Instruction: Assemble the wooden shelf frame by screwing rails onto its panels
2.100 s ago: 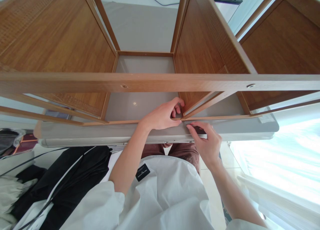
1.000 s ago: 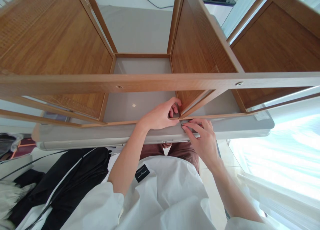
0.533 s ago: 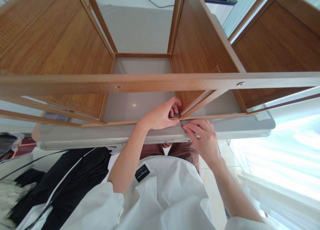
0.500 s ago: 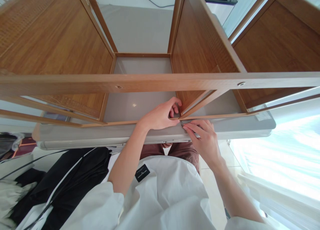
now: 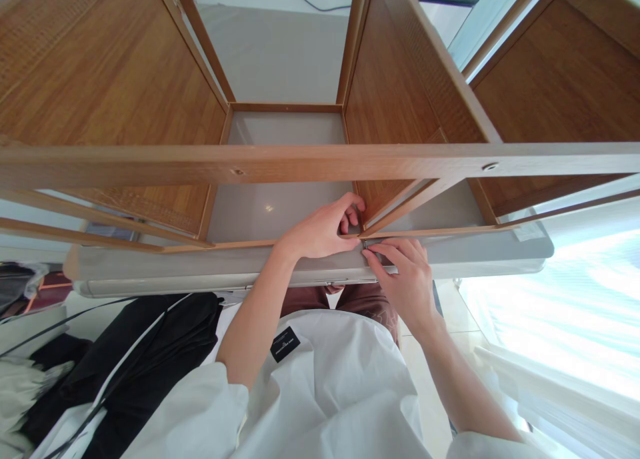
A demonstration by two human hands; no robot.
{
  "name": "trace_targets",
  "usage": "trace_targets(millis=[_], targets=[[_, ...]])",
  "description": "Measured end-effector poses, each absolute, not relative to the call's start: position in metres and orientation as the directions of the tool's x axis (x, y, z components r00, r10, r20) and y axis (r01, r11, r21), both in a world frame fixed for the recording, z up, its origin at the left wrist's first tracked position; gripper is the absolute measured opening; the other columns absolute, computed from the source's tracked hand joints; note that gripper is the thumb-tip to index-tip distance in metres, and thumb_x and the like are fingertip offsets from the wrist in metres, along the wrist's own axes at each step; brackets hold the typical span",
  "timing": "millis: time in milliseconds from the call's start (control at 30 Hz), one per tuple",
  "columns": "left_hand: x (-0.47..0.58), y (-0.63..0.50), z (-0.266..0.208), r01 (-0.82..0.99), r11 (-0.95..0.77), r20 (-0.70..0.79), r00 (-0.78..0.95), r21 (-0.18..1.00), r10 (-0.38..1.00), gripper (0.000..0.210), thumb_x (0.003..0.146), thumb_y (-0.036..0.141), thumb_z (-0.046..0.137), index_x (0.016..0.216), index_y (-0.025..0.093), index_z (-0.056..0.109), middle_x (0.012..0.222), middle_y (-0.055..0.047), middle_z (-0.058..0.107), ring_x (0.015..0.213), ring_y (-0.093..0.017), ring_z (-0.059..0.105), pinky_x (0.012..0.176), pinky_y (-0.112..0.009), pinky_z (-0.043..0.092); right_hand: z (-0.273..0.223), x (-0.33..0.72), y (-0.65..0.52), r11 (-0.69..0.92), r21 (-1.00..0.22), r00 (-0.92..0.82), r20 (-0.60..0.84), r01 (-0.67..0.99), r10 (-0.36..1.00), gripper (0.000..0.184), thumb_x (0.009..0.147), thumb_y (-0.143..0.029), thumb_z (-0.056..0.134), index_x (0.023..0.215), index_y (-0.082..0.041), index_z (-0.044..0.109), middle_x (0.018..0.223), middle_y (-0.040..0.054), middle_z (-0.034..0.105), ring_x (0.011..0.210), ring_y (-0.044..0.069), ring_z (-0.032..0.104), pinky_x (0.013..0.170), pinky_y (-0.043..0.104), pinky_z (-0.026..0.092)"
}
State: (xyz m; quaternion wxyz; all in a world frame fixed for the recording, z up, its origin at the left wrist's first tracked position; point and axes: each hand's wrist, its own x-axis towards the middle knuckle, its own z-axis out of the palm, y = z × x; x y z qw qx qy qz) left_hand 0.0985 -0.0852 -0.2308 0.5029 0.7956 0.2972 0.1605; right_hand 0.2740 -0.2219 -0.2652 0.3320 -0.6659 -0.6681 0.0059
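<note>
A wooden shelf frame with slim rails and woven-pattern panels stands on a light grey tabletop; its long upper rail [image 5: 300, 163] crosses in front of me. My left hand [image 5: 325, 229] is closed round the low front rail [image 5: 245, 244], where the divider panel [image 5: 387, 202] meets it. Its fingers curl behind the rail and its thumb lies along the front. Just right of that, my right hand [image 5: 403, 266] pinches a small metal piece [image 5: 365, 244] at the front of the joint. The fingers hide most of the piece, so its kind is unclear.
The grey tabletop [image 5: 475, 246] ends close to my body. Black cloth [image 5: 165, 339] and a white cord lie at lower left. A bright sheer curtain [image 5: 575, 299] hangs at right. A metal fastener [image 5: 491, 166] sits in the upper rail.
The fingers of my right hand have shifted slightly left at the joint, and the wrist has turned a little. My left hand keeps its place.
</note>
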Motion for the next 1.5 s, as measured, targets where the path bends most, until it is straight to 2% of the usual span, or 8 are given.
trace_targets(millis=[333,533,700,833,1033,1100,1267,1500], targets=[[0.098,-0.086,-0.23,0.304,-0.323,-0.032,0.771,0.896,0.636,0.042,0.077,0.02,0.066,0.115,0.024,0.049,0.101,0.0,0.062,0.079,-0.013,0.058,0.074,-0.028,0.048,-0.26,0.264,-0.223,0.036,-0.462,0.183,0.421,0.886,0.888,0.011,0.094,-0.029,0.066,0.088,-0.024,0.073,0.092,0.0036,0.072,0.088,0.021,0.06,0.082,0.038,0.044],[0.098,-0.085,-0.231,0.3,-0.314,-0.035,0.771,0.901,0.636,0.043,0.077,0.022,0.067,0.116,0.024,0.049,0.101,-0.001,0.062,0.081,-0.014,0.058,0.075,-0.028,0.049,-0.258,0.274,-0.227,0.105,-0.482,0.095,0.372,0.87,0.923,0.011,0.096,-0.031,0.065,0.092,-0.024,0.073,0.096,0.0039,0.072,0.092,0.021,0.06,0.084,0.038,0.046],[0.098,-0.085,-0.232,0.292,-0.329,-0.022,0.776,0.898,0.63,0.043,0.078,0.023,0.068,0.116,0.024,0.048,0.1,0.0,0.061,0.079,-0.013,0.058,0.075,-0.028,0.049,-0.259,0.277,-0.231,0.165,-0.504,0.058,0.397,0.848,0.916,0.007,0.096,-0.027,0.065,0.096,-0.024,0.072,0.1,0.0027,0.075,0.096,0.021,0.065,0.089,0.039,0.049],[0.098,-0.085,-0.234,0.288,-0.346,-0.007,0.777,0.893,0.63,0.042,0.078,0.022,0.068,0.116,0.024,0.048,0.099,0.001,0.06,0.079,-0.013,0.057,0.073,-0.027,0.048,-0.257,0.276,-0.235,0.181,-0.563,0.082,0.41,0.806,0.908,0.005,0.097,-0.025,0.064,0.098,-0.024,0.069,0.099,0.0021,0.076,0.093,0.019,0.068,0.086,0.034,0.053],[0.098,-0.084,-0.234,0.3,-0.347,-0.015,0.775,0.889,0.631,0.043,0.078,0.022,0.068,0.117,0.024,0.048,0.1,0.0,0.061,0.079,-0.013,0.058,0.074,-0.027,0.049,-0.253,0.275,-0.239,-0.032,-0.653,0.292,0.293,0.756,0.911,0.01,0.099,-0.033,0.061,0.097,-0.026,0.068,0.088,-0.0017,0.077,0.077,0.015,0.071,0.065,0.025,0.053],[0.098,-0.085,-0.233,0.305,-0.347,-0.018,0.775,0.887,0.632,0.043,0.078,0.022,0.069,0.116,0.024,0.048,0.1,0.0,0.061,0.079,-0.013,0.058,0.074,-0.028,0.049,-0.253,0.275,-0.239,-0.044,-0.665,0.308,0.285,0.746,0.908,0.009,0.098,-0.033,0.062,0.097,-0.026,0.068,0.089,-0.0023,0.077,0.079,0.015,0.072,0.067,0.025,0.054],[0.098,-0.085,-0.233,0.301,-0.354,-0.011,0.776,0.886,0.631,0.043,0.078,0.023,0.069,0.116,0.023,0.048,0.1,0.0,0.061,0.079,-0.013,0.058,0.074,-0.027,0.049,-0.253,0.276,-0.238,0.044,-0.688,0.259,0.331,0.724,0.908,0.009,0.098,-0.028,0.062,0.103,-0.026,0.07,0.096,-0.0007,0.077,0.08,0.015,0.073,0.078,0.028,0.057],[0.098,-0.084,-0.235,0.305,-0.356,-0.011,0.772,0.883,0.635,0.043,0.079,0.025,0.069,0.117,0.024,0.048,0.101,0.0,0.062,0.08,-0.014,0.059,0.075,-0.028,0.05,-0.249,0.272,-0.236,-0.03,-0.832,0.294,0.162,0.553,0.942,0.013,0.097,-0.026,0.059,0.103,-0.028,0.071,0.097,-0.0012,0.077,0.084,0.014,0.074,0.076,0.025,0.057]])
